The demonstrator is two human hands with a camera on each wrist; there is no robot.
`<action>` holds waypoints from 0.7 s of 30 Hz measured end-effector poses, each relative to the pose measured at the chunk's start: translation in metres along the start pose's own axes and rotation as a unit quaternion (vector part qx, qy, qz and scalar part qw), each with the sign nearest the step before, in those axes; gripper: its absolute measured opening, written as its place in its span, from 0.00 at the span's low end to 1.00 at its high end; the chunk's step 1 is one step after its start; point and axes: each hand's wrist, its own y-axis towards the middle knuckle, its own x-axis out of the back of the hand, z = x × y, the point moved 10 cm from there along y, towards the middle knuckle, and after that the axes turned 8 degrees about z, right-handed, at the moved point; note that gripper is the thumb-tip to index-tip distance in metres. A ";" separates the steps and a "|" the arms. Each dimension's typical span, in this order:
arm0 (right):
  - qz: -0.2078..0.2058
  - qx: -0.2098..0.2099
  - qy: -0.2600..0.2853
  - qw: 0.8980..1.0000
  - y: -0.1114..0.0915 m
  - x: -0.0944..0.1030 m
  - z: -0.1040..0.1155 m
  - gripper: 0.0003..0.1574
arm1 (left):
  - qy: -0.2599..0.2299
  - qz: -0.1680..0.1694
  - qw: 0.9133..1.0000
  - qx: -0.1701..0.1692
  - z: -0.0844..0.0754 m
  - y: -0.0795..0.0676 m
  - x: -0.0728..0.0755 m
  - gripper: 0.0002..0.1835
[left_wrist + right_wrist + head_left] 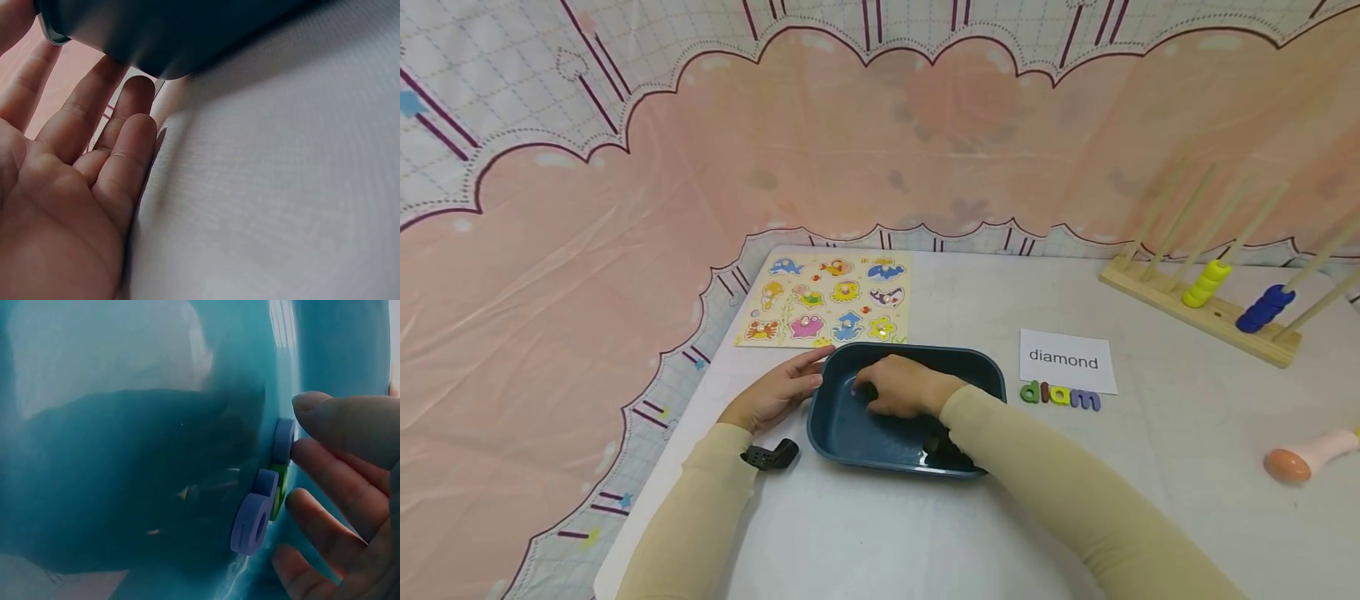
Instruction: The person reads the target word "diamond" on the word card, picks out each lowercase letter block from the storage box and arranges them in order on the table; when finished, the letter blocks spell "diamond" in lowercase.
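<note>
A dark blue-green tray (865, 464) lies on the white table. My left hand (775, 393) is at its left rim, fingers mostly straight and touching the edge; the left wrist view shows the palm (56, 206) beside the tray's underside. Inside the tray, my right hand (902, 386) reaches down near the left end. Its thumb and fingers are apart in the right wrist view, beside a small group of letter pieces: a purple one (250, 522), a green one (280, 494) and a bluish-purple one (285, 440). One finger appears to touch the bluish-purple piece.
Right of the tray, a card (1063, 360) reads "diamond", with coloured letters (1060, 396) in a row below it. A sea-animal peg puzzle (823, 300) lies behind the tray. A wooden bead stand (1202, 308) and a pinkish handled object (1303, 458) are farther right.
</note>
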 end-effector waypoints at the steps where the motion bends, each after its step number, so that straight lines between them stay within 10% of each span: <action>1: 0.003 0.002 -0.003 1.000 -0.001 0.000 0.001 0.24 | 0.001 0.000 1.000 0.000 0.000 0.000 0.000 0.35; 21: -0.010 0.010 -0.032 0.999 -0.003 -0.001 0.005 0.21 | -0.001 0.000 1.000 -0.003 0.001 -0.001 0.000 0.34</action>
